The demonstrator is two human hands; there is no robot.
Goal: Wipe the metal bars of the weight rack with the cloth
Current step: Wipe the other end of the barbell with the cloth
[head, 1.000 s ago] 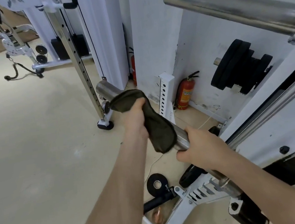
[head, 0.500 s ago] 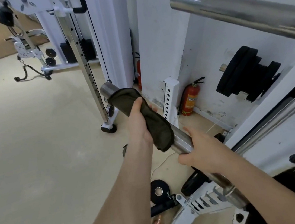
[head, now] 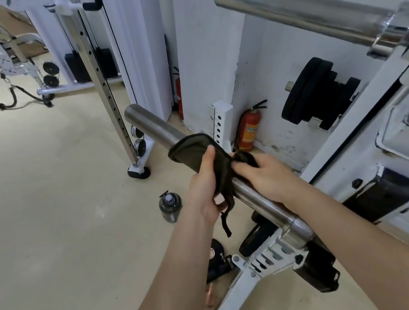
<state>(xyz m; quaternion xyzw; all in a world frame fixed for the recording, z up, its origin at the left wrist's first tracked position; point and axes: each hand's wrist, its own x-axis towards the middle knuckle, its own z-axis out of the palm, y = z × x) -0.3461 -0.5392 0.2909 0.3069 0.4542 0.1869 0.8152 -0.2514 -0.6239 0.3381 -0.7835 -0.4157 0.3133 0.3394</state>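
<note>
The bar runs on a slant: its free end is far and to the left, its fixed end near and to the right, at the rack. The cloth is draped over the bar about midway along, with bare metal on both sides of it. The left hand grips the cloth from the near side, thumb up on the fabric and a loose tail hanging below. Just beside it, the right hand lies over the bar and pinches the cloth's bunched end. The stroke has to follow the bar's axis, either away and leftward to the free end or back toward the rack. The left hand is nearer the free end and looks better placed to lead. A second bar sits above, well apart from both hands.
</note>
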